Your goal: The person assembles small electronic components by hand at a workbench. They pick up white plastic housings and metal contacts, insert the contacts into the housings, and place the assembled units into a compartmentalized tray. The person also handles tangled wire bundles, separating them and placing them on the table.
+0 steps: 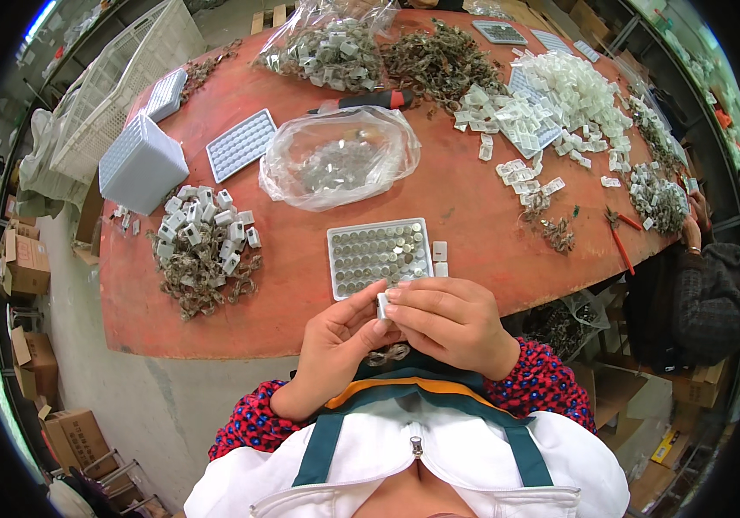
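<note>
Just beyond the table's near edge, my left hand pinches a small white plastic case between thumb and fingers. My right hand is closed at the same case, its fingertips pressed against the upper end. Whether those fingertips also hold something smaller is hidden. A brownish coiled wire hangs below the case, between my hands. Right ahead lies a white tray with rows of small round silver discs, like button cells; some at its right side lie loose. Two white cases sit beside the tray's right edge.
At left, white cases with coiled wires form a heap near stacked trays. An open plastic bag lies mid-table. Clear plastic parts pile up at far right, near red-handled pliers. A co-worker's hand is at the right edge.
</note>
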Demonstrator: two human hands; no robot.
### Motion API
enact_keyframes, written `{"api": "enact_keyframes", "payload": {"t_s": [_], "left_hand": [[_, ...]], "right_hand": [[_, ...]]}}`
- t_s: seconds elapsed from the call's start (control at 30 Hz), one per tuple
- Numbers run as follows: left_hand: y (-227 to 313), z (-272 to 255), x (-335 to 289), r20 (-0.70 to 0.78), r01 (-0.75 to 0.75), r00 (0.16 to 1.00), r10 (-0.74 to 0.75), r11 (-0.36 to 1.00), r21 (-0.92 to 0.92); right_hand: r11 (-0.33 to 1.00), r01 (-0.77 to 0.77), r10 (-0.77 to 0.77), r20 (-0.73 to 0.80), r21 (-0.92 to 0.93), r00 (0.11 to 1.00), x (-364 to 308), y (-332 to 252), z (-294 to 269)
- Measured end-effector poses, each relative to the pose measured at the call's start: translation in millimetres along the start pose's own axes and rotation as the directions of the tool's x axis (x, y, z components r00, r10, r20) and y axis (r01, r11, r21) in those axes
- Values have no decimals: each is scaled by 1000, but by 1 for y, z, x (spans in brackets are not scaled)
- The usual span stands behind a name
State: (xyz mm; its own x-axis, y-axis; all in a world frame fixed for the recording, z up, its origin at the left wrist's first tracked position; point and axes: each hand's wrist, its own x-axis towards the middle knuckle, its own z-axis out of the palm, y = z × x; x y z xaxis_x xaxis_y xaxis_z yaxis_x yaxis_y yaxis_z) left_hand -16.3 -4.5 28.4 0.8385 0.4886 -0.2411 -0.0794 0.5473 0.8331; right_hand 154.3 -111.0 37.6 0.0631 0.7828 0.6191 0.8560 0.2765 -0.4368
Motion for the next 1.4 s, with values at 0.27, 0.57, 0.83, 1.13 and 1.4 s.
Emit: {"api": "enact_keyframes", "payload": {"t_s": [0.27, 0.57, 0.83, 1.13, 1.4], "left_hand": [[-9, -9, -7, 94, -224, 973, 210, 959, 174], [-12, -7, -10, 9, -201, 980, 201, 976, 83], [-13, -17, -4, -35, -136, 990, 134, 989, -57], [0, -29, 7, -147, -48, 989, 13, 970, -240], [5, -34, 9, -132, -31, 991, -8, 957, -287]], "right_hand": [[981, -73, 83, -51, 180, 995, 1, -4, 1], [996, -69, 73, -72, 47, 995, 5, -10, 7], [996, -30, 31, -5, 83, 1000, 14, -7, 11], [982, -168, 179, 135, -91, 975, 113, 111, 52], [960, -194, 253, 329, -199, 910, 126, 144, 77]]}}
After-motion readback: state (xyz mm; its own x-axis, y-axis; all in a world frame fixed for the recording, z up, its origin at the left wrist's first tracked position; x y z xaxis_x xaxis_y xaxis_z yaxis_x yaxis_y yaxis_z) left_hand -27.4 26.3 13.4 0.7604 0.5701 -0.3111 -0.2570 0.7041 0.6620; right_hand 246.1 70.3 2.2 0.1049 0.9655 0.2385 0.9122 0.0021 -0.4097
